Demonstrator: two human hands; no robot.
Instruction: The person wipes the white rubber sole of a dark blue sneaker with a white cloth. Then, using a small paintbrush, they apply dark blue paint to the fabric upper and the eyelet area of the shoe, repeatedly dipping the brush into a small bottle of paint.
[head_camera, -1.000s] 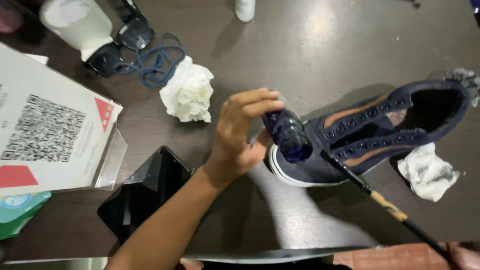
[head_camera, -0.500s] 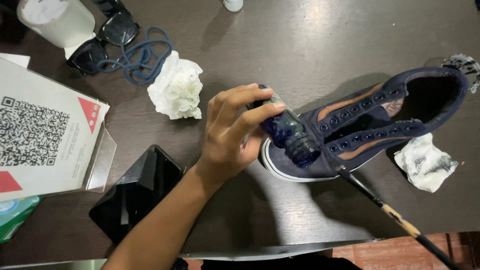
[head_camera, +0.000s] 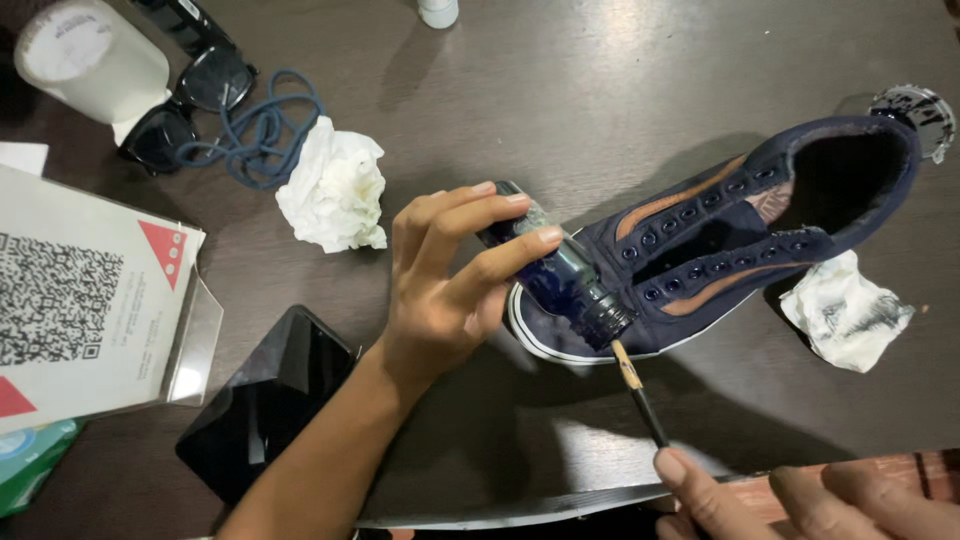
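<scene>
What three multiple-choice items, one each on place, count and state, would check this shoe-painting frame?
1. Where does the crumpled white tissue with dark stains lie?
A. Inside the shoe
B. On the table beside the shoe's heel end
C. Under the phone

2. How many crumpled tissues are on the dark wooden table?
A. One
B. Two
C. Four

3. How is the small dark blue glass bottle held?
A. Upright
B. Flat on the table
C. Tilted, mouth toward the brush

Key: 1 B, it rests by the navy canvas shoe. 2 B, a clean one lies farther left. 3 C, the left hand tips it to the thin paintbrush held by the right hand.
</scene>
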